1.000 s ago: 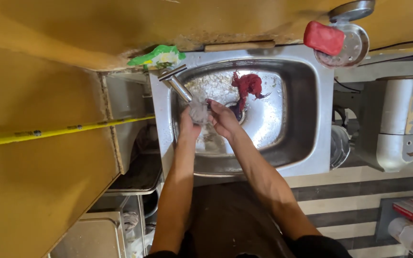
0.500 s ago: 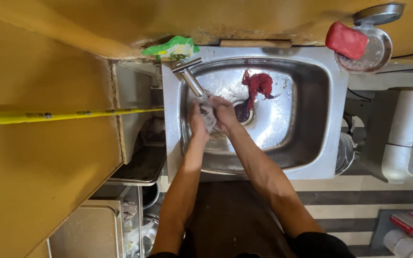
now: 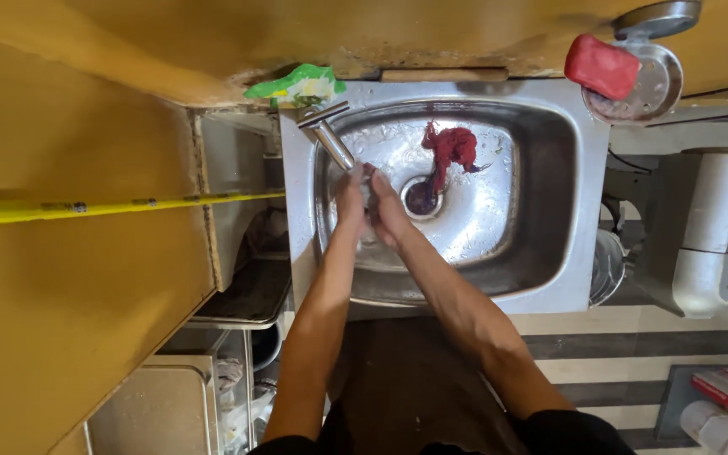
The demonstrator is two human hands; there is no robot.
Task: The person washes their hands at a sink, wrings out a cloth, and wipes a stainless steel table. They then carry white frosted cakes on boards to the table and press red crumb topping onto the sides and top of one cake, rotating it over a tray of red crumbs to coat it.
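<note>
The person stands at a shiny metal sink (image 3: pixel 549 168) and holds both hands together inside it, just under the end of the tap (image 3: pixel 330 139). The left hand (image 3: pixel 350 198) and the right hand (image 3: pixel 388 211) press flat against each other, palm to palm, with the fingers pointing up toward the tap. I cannot tell if there is anything small between them, because the hands hide that spot. They look like they are rubbing each other clean.

To wash well here, I think the hands should stay right under the tap's mouth, low in the sink so water does not splash out, and they should rub all over, between the fingers too.

The sink is a smooth, round-cornered box of grey steel, wet and bright in the middle. Near the drain hole (image 3: pixel 421 195), in the middle of the sink, lies a crumpled red cloth (image 3: pixel 451 147), soft and bunched up. The tap is a straight silver tube that slants in from the sink's back left corner. Behind that corner sits a green and white packet (image 3: pixel 297 84), thin and crinkly. Past the sink's back right corner a red bar of soap (image 3: pixel 602 66) rests on a round metal dish (image 3: pixel 655 84). To the left of the sink a yellow strip (image 3: pixel 86 206) runs across a flat brown board
</note>
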